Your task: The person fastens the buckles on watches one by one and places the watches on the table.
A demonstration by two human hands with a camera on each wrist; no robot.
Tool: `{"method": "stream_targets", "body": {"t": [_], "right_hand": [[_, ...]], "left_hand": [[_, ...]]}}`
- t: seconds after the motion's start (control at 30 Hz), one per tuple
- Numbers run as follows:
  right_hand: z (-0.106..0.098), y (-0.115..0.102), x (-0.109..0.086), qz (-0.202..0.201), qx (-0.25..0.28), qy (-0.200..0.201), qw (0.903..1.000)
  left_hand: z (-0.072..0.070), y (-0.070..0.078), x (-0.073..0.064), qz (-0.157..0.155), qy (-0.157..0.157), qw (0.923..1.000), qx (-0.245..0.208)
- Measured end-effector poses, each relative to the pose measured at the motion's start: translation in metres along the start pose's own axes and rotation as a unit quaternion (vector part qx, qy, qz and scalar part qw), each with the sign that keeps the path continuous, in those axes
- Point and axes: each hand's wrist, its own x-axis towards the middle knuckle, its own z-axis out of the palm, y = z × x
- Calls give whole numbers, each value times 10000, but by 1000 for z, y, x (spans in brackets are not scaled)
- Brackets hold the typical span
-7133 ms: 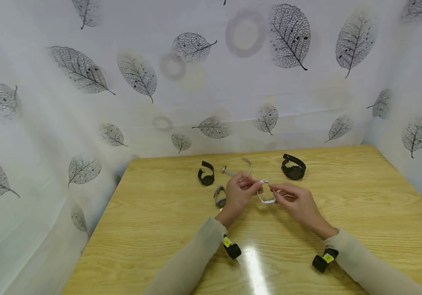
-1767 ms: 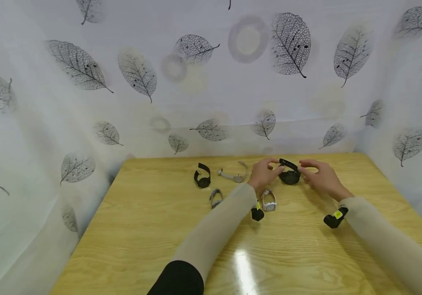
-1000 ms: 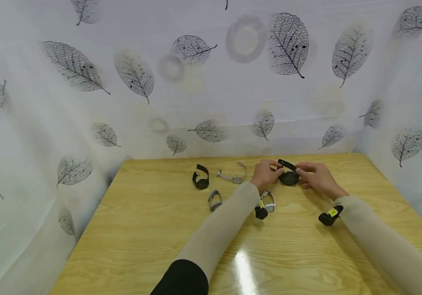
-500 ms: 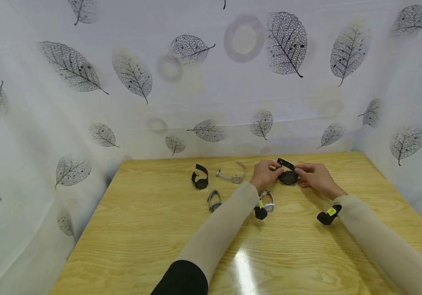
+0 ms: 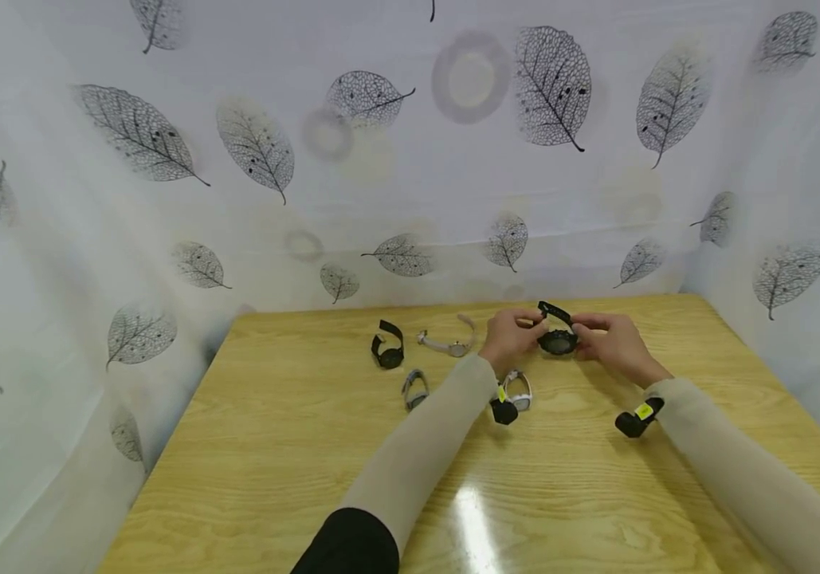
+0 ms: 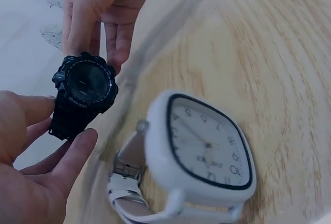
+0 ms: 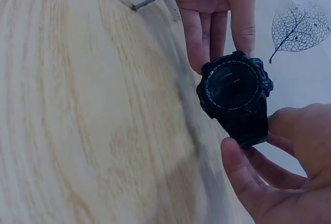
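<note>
A black sports watch with a round, ridged bezel [image 5: 558,342] is held between both hands at the back right of the table. My left hand [image 5: 513,339] pinches the strap on one side of its case, thumb and fingers around the band in the left wrist view. On the opposite side, my right hand [image 5: 614,344] grips the other end of the strap. The dial [image 7: 232,85] faces the wrist cameras. Close below the left wrist lies a white square-faced watch [image 6: 201,141], partly covered by the wrist camera in the head view.
Left of the hands lie a second black watch [image 5: 390,357], a pale-strapped watch with a small round dial [image 5: 457,348] and a grey watch [image 5: 417,399]. The wooden table [image 5: 273,446] meets a leaf-patterned curtain [image 5: 410,175] at the back and sides.
Earlier both hands held the white watch; it now lies on the table and they grip the black sports watch. Over the last half second its dial has tilted up slightly.
</note>
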Motion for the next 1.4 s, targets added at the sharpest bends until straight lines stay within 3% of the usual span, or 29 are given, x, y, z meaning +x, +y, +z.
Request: {"method": "stream_targets", "body": {"t": [0.23,0.43,0.67,0.9,1.17,1.4], "right_hand": [[-3,-7,-6,-482,-172,399,9979],[-1,-10,-12,-817,-18,654,9945],[1,-7,-16,-1242,282,824,9884],[2,-7,-20,-1322,320,873,9868],[4,-7,-21,-1416,199,977,9849],[3,-7,-19,-1435,32,1058,9840]], "left_hand": [[-8,8,-5,572,-205,9977,-303],[-9,6,-7,715,-152,9950,-687],[-11,11,-16,921,-247,9924,-784],[-11,8,-16,1119,-288,9914,-621],[-10,7,-18,1378,-302,9860,-891],[-13,6,-18,1434,-404,9851,-854]]}}
